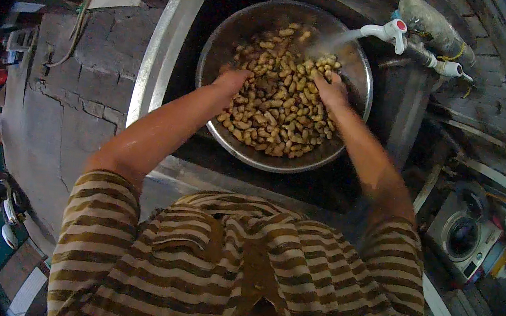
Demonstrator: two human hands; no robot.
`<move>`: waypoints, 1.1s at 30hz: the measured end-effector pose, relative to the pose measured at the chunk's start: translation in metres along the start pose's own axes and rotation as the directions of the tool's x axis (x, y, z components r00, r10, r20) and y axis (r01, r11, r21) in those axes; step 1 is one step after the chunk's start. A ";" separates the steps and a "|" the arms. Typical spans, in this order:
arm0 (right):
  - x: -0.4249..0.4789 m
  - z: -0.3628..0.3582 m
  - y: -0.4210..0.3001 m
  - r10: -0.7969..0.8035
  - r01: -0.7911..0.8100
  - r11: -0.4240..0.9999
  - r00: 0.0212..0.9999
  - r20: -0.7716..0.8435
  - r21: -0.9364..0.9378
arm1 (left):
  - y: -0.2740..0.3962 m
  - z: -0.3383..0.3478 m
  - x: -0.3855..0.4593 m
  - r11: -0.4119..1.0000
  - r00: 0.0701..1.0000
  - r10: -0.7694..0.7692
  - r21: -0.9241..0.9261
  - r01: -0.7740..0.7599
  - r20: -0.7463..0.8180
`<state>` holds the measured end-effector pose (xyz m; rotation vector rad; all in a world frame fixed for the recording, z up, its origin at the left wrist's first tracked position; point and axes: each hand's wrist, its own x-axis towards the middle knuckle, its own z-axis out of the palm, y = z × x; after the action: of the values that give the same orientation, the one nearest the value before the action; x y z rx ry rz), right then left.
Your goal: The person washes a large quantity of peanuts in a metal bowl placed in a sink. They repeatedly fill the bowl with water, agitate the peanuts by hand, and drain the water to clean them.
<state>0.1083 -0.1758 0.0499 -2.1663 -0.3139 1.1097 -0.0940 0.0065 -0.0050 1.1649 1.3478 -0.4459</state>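
Unshelled peanuts [283, 109] fill the middle of a round metal basin [276, 163], which stands inside a stainless steel sink [155, 59]. My left hand [233, 81] reaches into the left side of the basin, against the peanuts; its fingers are largely hidden. On the right side, my right hand [333, 92] is in among the peanuts, thumb visible and other fingers partly hidden. Whether either hand grips any peanuts cannot be told. Water sprays from a white plastic tap [384, 31] with a red mark into the basin's upper right.
A wrapped pipe [430, 28] and a second white tap [451, 69] are beyond the sink at the upper right. A front-loading washing machine [463, 236] stands at the right. A hose [74, 38] hangs over the grey paving at the left.
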 end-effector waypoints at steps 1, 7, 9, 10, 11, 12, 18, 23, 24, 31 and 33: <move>0.000 0.009 -0.005 0.107 -0.107 0.993 0.994 0.000 0.050 | 0.014 0.009 -0.018 0.998 0.998 -0.064 -0.005 0.064 -0.007; 0.027 0.058 -0.013 0.127 -0.236 0.891 0.949 0.288 0.387 | 0.060 0.045 -0.069 0.982 0.998 0.056 -0.180 -0.052 0.017; 0.053 0.052 -0.021 -0.036 -0.360 0.608 0.878 0.477 0.708 | 0.080 0.043 -0.050 0.943 0.990 0.144 -0.304 -0.135 0.006; 0.078 0.038 -0.015 -0.003 -0.335 0.563 0.913 0.407 0.756 | 0.098 0.042 -0.062 0.906 0.976 0.218 -0.376 -0.195 0.019; 0.050 0.023 -0.037 -0.053 -0.305 0.520 0.921 0.387 0.798 | 0.115 0.034 -0.083 0.823 0.970 0.229 -0.548 -0.150 0.077; 0.015 0.003 -0.064 -0.107 -0.271 0.475 0.927 0.360 0.838 | 0.125 0.027 -0.101 0.793 0.974 0.226 -0.577 -0.196 -0.021; 0.030 -0.031 0.027 -0.001 0.006 0.997 0.998 0.060 -0.082 | 0.078 0.005 -0.114 0.992 0.990 0.125 0.020 -0.124 -0.067; -0.004 0.020 0.039 0.449 -0.464 0.878 0.884 0.132 0.118 | 0.002 0.043 -0.073 0.998 1.000 -0.020 -0.062 0.019 -0.015; 0.009 0.035 0.063 0.360 -0.392 0.878 0.919 0.159 0.276 | -0.001 0.063 -0.070 0.993 0.991 -0.041 -0.119 0.026 -0.127; -0.012 0.026 -0.024 -0.055 -0.332 0.501 0.909 0.412 0.799 | 0.074 0.057 -0.126 0.861 0.966 0.192 -0.501 -0.082 0.173; -0.048 -0.003 -0.074 -0.118 -0.215 0.563 0.935 0.335 0.798 | 0.085 0.022 -0.095 0.763 0.966 0.252 -0.626 -0.160 0.060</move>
<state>0.0882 -0.1455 0.1303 -1.1142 0.1302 1.3257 -0.0363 -0.0101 0.1090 0.6976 1.0972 0.0879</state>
